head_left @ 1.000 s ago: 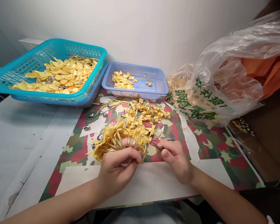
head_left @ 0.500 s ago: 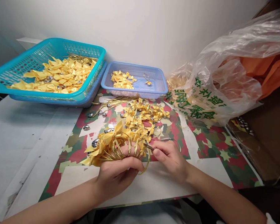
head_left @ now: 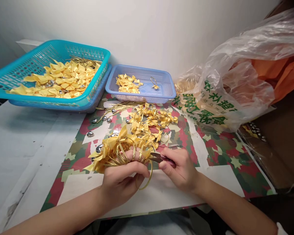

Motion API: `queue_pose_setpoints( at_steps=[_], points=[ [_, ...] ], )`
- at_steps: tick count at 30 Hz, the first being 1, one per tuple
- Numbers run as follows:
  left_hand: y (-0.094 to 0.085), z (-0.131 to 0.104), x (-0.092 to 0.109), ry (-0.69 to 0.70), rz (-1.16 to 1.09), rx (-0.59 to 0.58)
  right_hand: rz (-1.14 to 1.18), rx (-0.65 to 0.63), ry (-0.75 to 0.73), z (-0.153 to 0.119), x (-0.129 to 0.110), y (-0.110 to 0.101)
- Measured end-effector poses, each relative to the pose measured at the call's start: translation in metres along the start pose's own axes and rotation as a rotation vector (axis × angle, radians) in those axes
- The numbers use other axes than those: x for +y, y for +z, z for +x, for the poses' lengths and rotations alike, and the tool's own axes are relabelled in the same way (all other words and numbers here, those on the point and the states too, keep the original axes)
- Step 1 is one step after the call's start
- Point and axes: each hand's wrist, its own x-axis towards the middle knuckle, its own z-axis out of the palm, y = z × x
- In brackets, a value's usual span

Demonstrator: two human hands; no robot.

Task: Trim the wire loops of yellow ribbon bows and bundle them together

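My left hand (head_left: 124, 178) is closed around a bunch of yellow ribbon bows (head_left: 112, 143), whose gold cord loops (head_left: 121, 156) bunch over the fingers. Silver bells (head_left: 99, 148) hang among the bows at the left of the bunch. One gold loop (head_left: 150, 179) droops below the fingertips. In my right hand (head_left: 180, 168) is a small pair of scissors (head_left: 158, 158), blades pointing left at the cords; whether they touch a cord I cannot tell. Just beyond the hands lies a heap of similar bows (head_left: 149, 122) with loops and bells.
Behind on the left stands a turquoise basket (head_left: 98, 73) full of bows, stacked on a blue one. A smaller blue basket (head_left: 164, 93) holds bows and one loop. Gold cords (head_left: 122, 106) and loose bells (head_left: 90, 134) lie nearby. A plastic bag (head_left: 218, 91) sits at the right.
More of the scissors shows at the cords as my right hand has shifted slightly. The loose gold loop hangs lower beneath my left fingertips.
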Motion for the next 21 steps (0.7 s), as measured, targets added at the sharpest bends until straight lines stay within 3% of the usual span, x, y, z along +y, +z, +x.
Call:
queue_pose_setpoints(
  at_steps=[16,21],
  points=[
    [0.0017,-0.0024,-0.0017,-0.118,-0.042,0.029,-0.07,0.075,-0.051,-0.0014,0.0033,0.0047],
    [0.0022,-0.0045,-0.0036,-0.11,-0.046,0.02,-0.047,0.051,-0.007,0.0009,0.003,0.0023]
  ],
)
